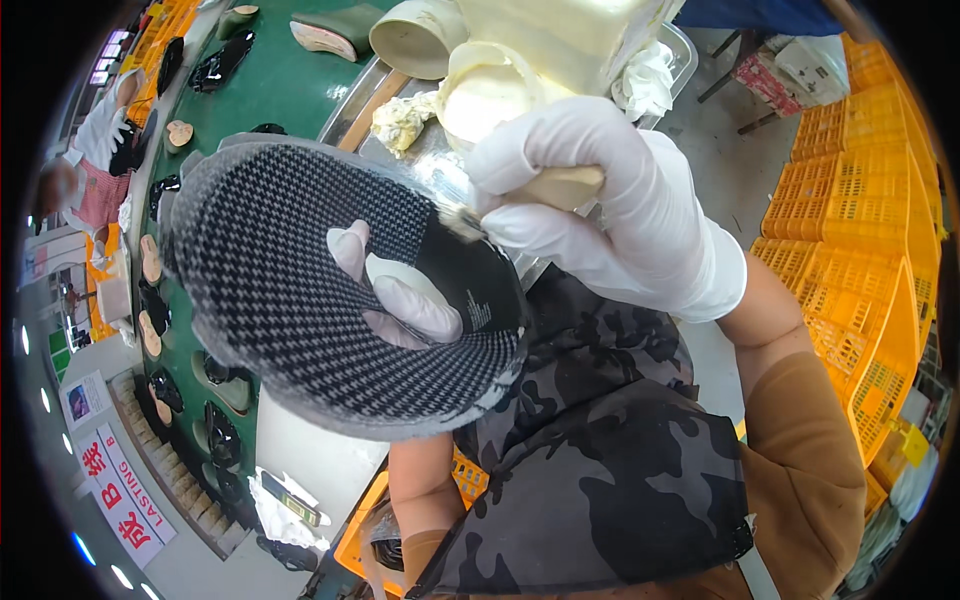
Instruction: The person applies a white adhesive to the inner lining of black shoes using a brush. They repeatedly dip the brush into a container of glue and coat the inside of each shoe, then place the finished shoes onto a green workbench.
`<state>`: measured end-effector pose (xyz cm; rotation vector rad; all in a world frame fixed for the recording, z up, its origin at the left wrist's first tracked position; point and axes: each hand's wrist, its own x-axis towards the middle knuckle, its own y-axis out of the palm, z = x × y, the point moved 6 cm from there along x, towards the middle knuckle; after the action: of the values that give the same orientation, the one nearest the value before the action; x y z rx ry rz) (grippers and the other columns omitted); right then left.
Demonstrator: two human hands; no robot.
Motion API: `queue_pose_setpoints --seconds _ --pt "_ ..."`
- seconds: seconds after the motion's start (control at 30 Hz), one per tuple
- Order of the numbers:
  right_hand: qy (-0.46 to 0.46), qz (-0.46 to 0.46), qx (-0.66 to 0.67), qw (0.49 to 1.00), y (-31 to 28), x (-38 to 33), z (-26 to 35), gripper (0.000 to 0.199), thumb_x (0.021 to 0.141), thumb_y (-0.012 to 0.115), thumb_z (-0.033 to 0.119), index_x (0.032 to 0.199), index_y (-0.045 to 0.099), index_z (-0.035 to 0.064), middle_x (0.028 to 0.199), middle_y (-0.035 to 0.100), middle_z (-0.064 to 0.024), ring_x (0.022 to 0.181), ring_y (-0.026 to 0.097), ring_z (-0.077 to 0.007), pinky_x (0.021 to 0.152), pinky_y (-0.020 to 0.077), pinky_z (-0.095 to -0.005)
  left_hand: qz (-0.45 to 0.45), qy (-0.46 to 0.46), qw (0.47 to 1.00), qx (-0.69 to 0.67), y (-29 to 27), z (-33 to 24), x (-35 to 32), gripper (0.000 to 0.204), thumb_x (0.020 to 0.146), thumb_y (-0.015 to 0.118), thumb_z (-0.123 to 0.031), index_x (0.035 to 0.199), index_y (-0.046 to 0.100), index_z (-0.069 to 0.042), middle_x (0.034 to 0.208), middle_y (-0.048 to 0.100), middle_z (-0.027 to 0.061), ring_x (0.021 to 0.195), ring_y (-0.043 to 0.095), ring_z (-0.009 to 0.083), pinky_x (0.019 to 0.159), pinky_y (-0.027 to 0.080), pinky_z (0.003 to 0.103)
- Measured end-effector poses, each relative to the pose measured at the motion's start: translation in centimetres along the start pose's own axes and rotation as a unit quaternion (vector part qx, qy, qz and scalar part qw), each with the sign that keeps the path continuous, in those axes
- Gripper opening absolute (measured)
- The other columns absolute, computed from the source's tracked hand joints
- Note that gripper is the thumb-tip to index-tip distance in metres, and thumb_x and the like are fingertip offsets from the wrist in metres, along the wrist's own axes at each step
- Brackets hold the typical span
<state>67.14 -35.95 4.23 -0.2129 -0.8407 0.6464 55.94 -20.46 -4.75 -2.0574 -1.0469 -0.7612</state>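
A large shoe piece [290,270] in black-and-grey houndstooth cloth, with a greyish rim and a plain black section, is held up close in front of me. My left hand [420,308], in a white glove, grips it; fingertips show around an opening in its middle, while the rest of the hand is hidden behind. Above its right edge, my gloved right hand [620,210] is closed around the pale handle of a small brush [560,188]. The bristles are at the black section's edge, seemingly touching it. Just beyond stands a cup of creamy white liquid [490,95].
A metal tray [440,175] holds the cup, a crusted lump and a big pale container [560,40]. On the left, a green conveyor belt [270,60] carries shoe parts. Stacked orange crates [820,290] stand at right. Another person [95,180] is at far left.
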Motion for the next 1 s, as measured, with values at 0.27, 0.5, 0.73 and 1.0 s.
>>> queue_pose_setpoints --seconds 0.27,0.5,0.73,1.0 --pt "0.101 -0.047 0.196 0.974 -0.7 -0.5 -0.5 0.027 0.083 0.063 0.006 0.103 0.046 0.0005 0.086 0.059 -0.0083 0.076 0.058 -0.0132 0.069 0.0481 -0.0251 0.087 0.03 0.967 0.237 -0.6 -3.5 2.3 0.038 0.088 0.038 -0.012 0.12 0.042 0.006 0.111 0.052 0.0201 0.103 0.052 0.0297 0.095 0.038 0.038" --pt "0.117 0.059 0.11 0.985 -0.1 -1.3 0.0 0.033 0.079 0.068 0.007 0.103 0.045 0.0019 0.088 0.059 -0.0082 0.073 0.059 -0.0138 0.068 0.0483 -0.0252 0.053 0.06 0.958 0.275 -1.3 -4.2 3.0 0.04 0.085 0.04 -0.014 0.115 0.048 0.011 0.101 0.055 0.0208 0.091 0.056 0.0292 0.085 0.046 0.036" --pt "0.263 -0.102 0.375 0.883 -1.5 -2.7 0.0 0.036 0.081 0.068 0.025 0.097 0.043 0.0046 0.077 0.057 -0.0109 0.062 0.057 -0.0151 0.048 0.0482 -0.0212 0.035 0.332 0.867 0.37 -0.8 -6.9 2.9 0.023 0.085 0.034 0.001 0.102 0.041 0.014 0.102 0.048 0.0265 0.079 0.06 0.033 0.067 0.058 0.035" --pt "0.278 -0.1 0.374 0.879 -0.7 -4.9 -0.4 0.03 0.083 0.065 0.02 0.094 0.04 0.0067 0.081 0.057 -0.0143 0.056 0.056 -0.0144 0.048 0.0479 -0.0222 0.015 0.324 0.908 0.267 -1.8 -5.1 2.0 0.043 0.087 0.032 0.004 0.129 0.021 0.012 0.115 0.045 0.0303 0.097 0.056 0.0329 0.087 0.051 0.035"
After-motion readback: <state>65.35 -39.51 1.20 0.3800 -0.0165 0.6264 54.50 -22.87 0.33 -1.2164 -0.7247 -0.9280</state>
